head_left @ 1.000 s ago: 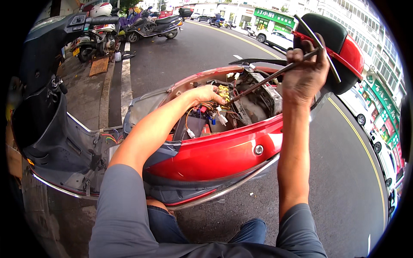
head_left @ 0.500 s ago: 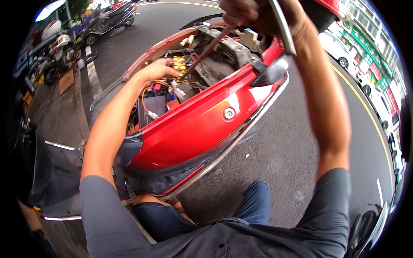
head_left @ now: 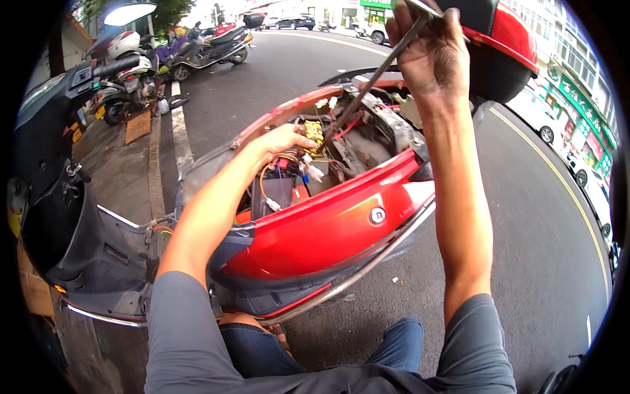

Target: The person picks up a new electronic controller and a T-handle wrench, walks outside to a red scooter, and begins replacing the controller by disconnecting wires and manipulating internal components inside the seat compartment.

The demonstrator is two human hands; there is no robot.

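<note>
A red scooter body point(head_left: 328, 226) stands before me with its seat area uncovered, exposing wires and frame parts. My left hand point(head_left: 285, 140) reaches into the bay, thumb and fingers closed at a yellow-and-black part point(head_left: 314, 131); some fingertips are hidden. Raised high at the upper right, my right hand point(head_left: 436, 65) grips the top of a T-handle wrench point(head_left: 377, 75), palm turned toward me. Its long dark shaft slants down into the bay beside the yellow part, where the tip is hard to make out. Loose connectors and a dark battery-like box point(head_left: 279, 190) lie near my left wrist.
A red-and-black top box point(head_left: 502, 56) sits behind the bay, close to my right hand. A metal side rail point(head_left: 348, 282) runs along the scooter's near side. Parked scooters point(head_left: 210, 52) line the far left, and cars point(head_left: 535, 117) stand along the right kerb.
The view has shifted, so the scooter sits lower and further right. My right hand has turned, showing its palm, and the wrench's crossbar has swung round. My left hand stays at the yellow part.
</note>
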